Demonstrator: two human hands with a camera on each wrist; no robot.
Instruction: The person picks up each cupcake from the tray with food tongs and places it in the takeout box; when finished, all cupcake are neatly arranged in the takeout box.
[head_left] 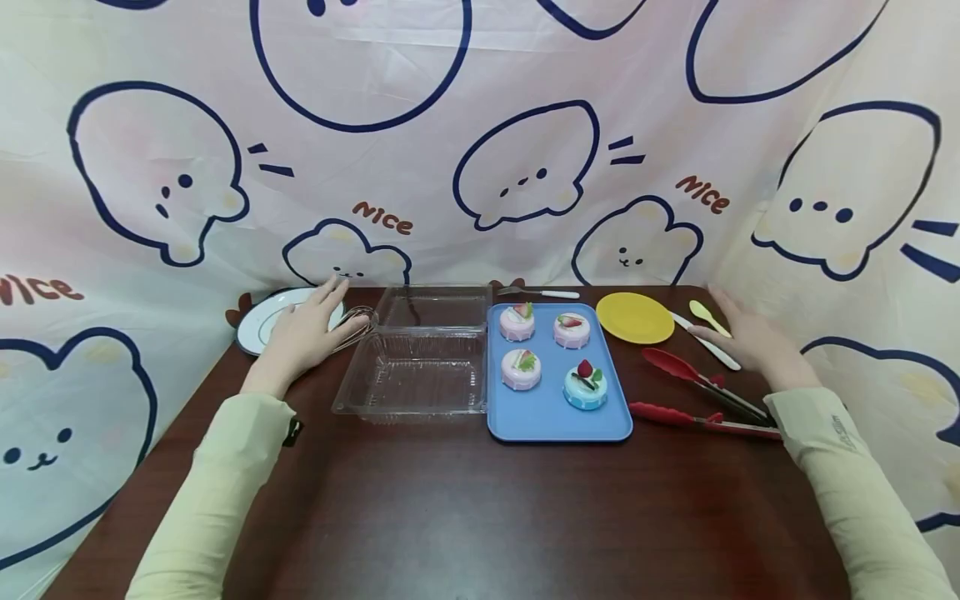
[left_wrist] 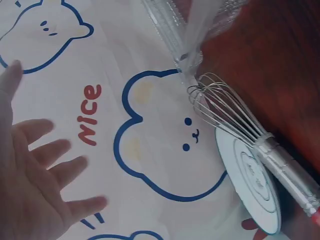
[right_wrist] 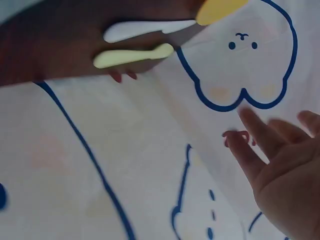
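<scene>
My left hand (head_left: 303, 333) is spread with fingers straight, over the wire whisk (head_left: 358, 321) and the white plate (head_left: 262, 321). In the left wrist view the whisk (left_wrist: 235, 115) shows its wires and a silvery handle, apart from the fingers. My right hand (head_left: 750, 337) has its fingers extended, holding nothing, near the pale yellow spoon (head_left: 708, 318) and the white-handled knife (head_left: 708, 343). Just nearer than that hand lie red-tipped tongs (head_left: 697, 400), their arms spread. The right wrist view shows the right hand (right_wrist: 285, 165) away from the spoon (right_wrist: 132, 56).
A clear plastic box (head_left: 420, 371) with its lid raised stands left of a blue tray (head_left: 551, 421). On the tray sit three pink cakes (head_left: 521, 369) and one blue cake (head_left: 585, 386). A yellow plate (head_left: 635, 317) and a fork (head_left: 551, 293) lie toward the back, before a printed curtain.
</scene>
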